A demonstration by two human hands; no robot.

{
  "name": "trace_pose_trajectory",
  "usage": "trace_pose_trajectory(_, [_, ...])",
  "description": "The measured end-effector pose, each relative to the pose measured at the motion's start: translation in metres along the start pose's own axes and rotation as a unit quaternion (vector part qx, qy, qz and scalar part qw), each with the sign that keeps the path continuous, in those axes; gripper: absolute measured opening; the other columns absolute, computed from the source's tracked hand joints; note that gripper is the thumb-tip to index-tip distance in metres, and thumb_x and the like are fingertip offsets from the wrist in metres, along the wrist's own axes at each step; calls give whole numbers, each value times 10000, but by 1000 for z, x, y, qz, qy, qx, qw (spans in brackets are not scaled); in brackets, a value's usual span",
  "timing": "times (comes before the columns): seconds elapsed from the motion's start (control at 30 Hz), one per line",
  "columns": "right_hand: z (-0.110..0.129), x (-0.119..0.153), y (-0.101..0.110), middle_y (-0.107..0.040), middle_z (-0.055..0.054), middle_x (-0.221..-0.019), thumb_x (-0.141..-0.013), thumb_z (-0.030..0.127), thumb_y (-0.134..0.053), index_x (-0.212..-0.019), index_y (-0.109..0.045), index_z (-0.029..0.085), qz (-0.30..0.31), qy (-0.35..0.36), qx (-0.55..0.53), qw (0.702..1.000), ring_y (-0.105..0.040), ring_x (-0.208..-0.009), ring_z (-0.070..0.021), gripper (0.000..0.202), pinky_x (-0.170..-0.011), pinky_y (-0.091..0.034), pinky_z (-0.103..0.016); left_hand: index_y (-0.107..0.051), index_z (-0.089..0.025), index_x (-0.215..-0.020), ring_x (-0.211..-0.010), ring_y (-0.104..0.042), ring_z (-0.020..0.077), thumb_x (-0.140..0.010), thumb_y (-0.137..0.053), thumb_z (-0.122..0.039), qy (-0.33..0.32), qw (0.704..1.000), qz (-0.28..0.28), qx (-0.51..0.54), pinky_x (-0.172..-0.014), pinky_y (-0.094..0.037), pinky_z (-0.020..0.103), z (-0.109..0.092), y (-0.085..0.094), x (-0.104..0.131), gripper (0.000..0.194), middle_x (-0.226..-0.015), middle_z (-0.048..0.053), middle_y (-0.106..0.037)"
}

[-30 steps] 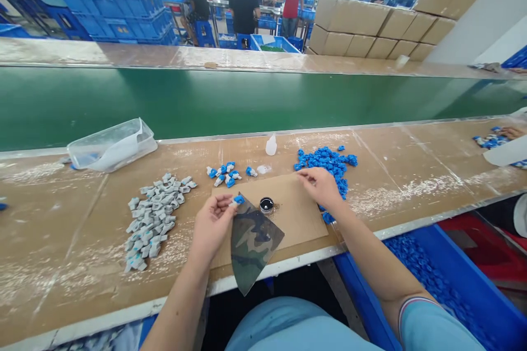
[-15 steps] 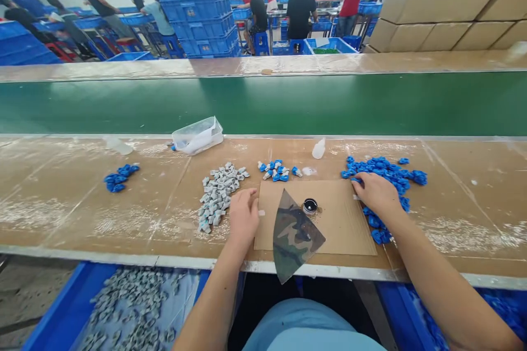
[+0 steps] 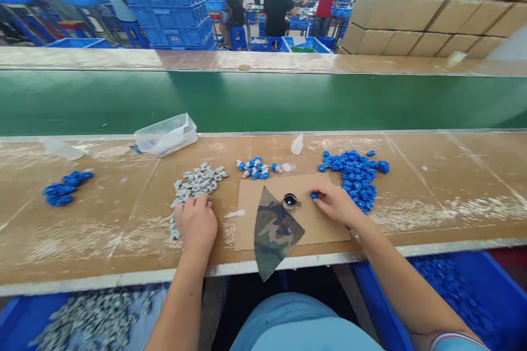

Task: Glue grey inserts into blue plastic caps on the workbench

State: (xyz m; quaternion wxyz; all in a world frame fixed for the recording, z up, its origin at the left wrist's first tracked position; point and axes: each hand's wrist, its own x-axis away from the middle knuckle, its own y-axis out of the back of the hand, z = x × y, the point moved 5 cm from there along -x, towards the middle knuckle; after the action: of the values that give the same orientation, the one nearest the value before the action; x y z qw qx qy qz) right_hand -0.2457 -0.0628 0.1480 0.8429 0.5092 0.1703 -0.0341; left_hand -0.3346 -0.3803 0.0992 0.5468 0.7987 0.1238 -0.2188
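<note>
My right hand [image 3: 335,204] is over the right part of a cardboard sheet [image 3: 325,230], pinching a small blue plastic part [image 3: 314,195] between thumb and fingertips. My left hand [image 3: 195,227] reaches into the near side of a pile of small grey plastic parts [image 3: 200,181]. Its fingers are closed, and a bit of grey shows at the fingertips. Between the hands, a small round pot with dark contents [image 3: 289,201] stands on the cardboard, next to a camouflage-patterned cloth piece [image 3: 275,230]. A heap of blue parts [image 3: 358,175] lies beyond my right hand.
Joined blue-and-grey pieces [image 3: 257,169] lie behind the cardboard, near a small white bottle [image 3: 297,144]. A clear plastic tub [image 3: 168,136] and a few blue parts [image 3: 66,187] are to the left. Behind runs a green conveyor belt [image 3: 263,101]. Blue bins [image 3: 465,290] stand below the table edge.
My right hand has left the blue heap and come over the cardboard with a blue part. My left hand has moved from the cardboard's edge onto the grey pile. The view has turned right.
</note>
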Motion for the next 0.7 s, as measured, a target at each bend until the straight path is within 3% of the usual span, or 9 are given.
trace_pose_trajectory(0.1, [-6,2,-3,-654,-81,-880,-740,121,-535,-887,-665,132,-29,-18,-48,998,-605,-724,-136,196,-676,-509,-271,-640,-100,-865,-784,-528,280,-826,-359,-234,-26,998,-57,22,-767,-384,412,-1,6,2,314,-812,166,-615])
trace_pose_trajectory(0.2, [-13,7,-5,-658,-81,-862,-770,198,-564,-893,-675,142,-51,-39,-98,993,-617,-740,-144,175,-697,-519,-286,-631,-35,-1008,-906,-540,283,-871,-342,-265,-28,988,-114,100,-822,-417,413,-4,19,9,395,-928,200,-616])
trace_pose_trajectory(0.3, [-15,12,-10,-659,-88,-882,-788,285,-578,-945,-664,141,-42,-64,-189,979,-634,-799,-158,230,-740,-532,-298,-634,-42,-1026,-926,-555,241,-862,-441,-341,29,962,-95,255,-852,-447,377,-10,25,20,392,-976,182,-609])
trace_pose_trajectory(0.33, [-13,13,-12,-655,-94,-907,-796,302,-576,-972,-656,136,-32,-70,-223,972,-638,-808,-156,255,-744,-536,-296,-633,-61,-1028,-900,-570,221,-840,-494,-376,64,939,-63,332,-835,-461,359,-14,21,24,393,-972,163,-613])
trace_pose_trajectory(0.4, [-4,12,-12,-642,-102,-934,-814,315,-570,-999,-652,131,-16,-68,-259,963,-639,-812,-150,274,-733,-541,-283,-625,-97,-1040,-862,-592,187,-782,-586,-435,135,863,16,487,-797,-481,319,-25,8,33,427,-966,125,-620])
trace_pose_trajectory(0.47, [9,9,-8,-635,-94,-920,-832,300,-567,-998,-669,145,-17,-41,-231,972,-631,-824,-145,249,-724,-538,-270,-642,-121,-990,-880,-597,171,-730,-653,-453,174,790,79,583,-812,-479,291,-41,-4,42,422,-953,101,-628])
trace_pose_trajectory(0.57, [28,4,0,-654,-75,-925,-846,254,-571,-1022,-670,165,-42,14,-164,985,-630,-852,-139,221,-738,-529,-252,-666,-134,-890,-899,-591,157,-676,-715,-424,188,733,131,641,-840,-471,269,-66,-15,52,365,-926,84,-637])
trace_pose_trajectory(0.7, [44,-3,2,-677,-41,-932,-866,197,-568,-1004,-655,166,-45,77,-88,992,-627,-859,-129,167,-775,-507,-247,-658,-138,-936,-858,-602,143,-646,-751,-393,216,665,193,688,-813,-486,265,-91,-21,63,398,-907,74,-648])
